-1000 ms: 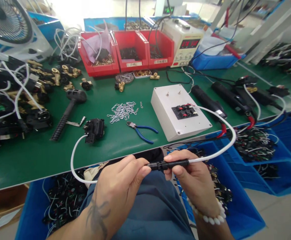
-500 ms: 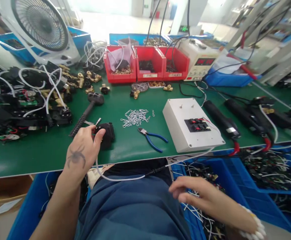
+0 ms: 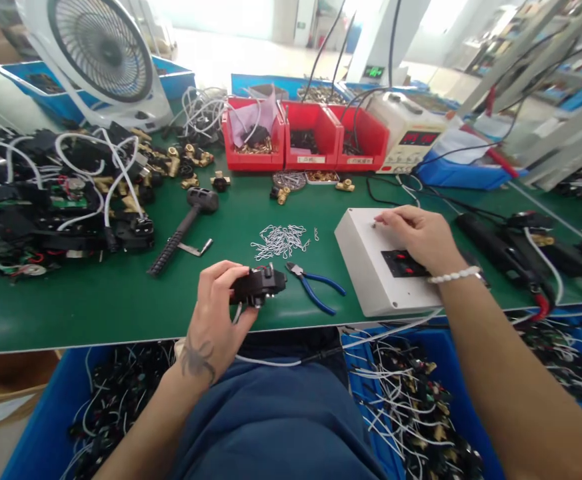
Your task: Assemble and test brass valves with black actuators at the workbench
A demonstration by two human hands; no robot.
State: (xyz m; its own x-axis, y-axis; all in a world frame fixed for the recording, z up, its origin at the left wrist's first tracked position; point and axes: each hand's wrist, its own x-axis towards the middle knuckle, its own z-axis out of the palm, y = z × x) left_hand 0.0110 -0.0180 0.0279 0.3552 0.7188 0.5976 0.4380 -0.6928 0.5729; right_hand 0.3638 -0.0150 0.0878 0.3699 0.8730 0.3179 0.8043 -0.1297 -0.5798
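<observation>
My left hand (image 3: 219,300) grips a small black part (image 3: 259,285) just above the green bench's front edge; a white cable (image 3: 271,362) trails from it down over my lap. My right hand (image 3: 419,235) rests on top of the white test box (image 3: 365,263), fingers curled by a small switch, above its black terminal block (image 3: 401,263). Blue-handled pliers (image 3: 315,288) lie between the two hands, and a heap of small wire clips (image 3: 281,240) sits just behind them.
Three red bins (image 3: 305,137) and a power supply (image 3: 411,140) stand at the back. A white fan (image 3: 103,57) and a pile of black and brass assemblies (image 3: 55,193) fill the left. A black-handled tool (image 3: 181,227) lies mid-bench. Blue crates of cabled parts (image 3: 415,407) sit below the front edge.
My left hand has picked the black part up off the bench and brought it nearer. My right hand has risen from the crate onto the white box, having let the cable connector go.
</observation>
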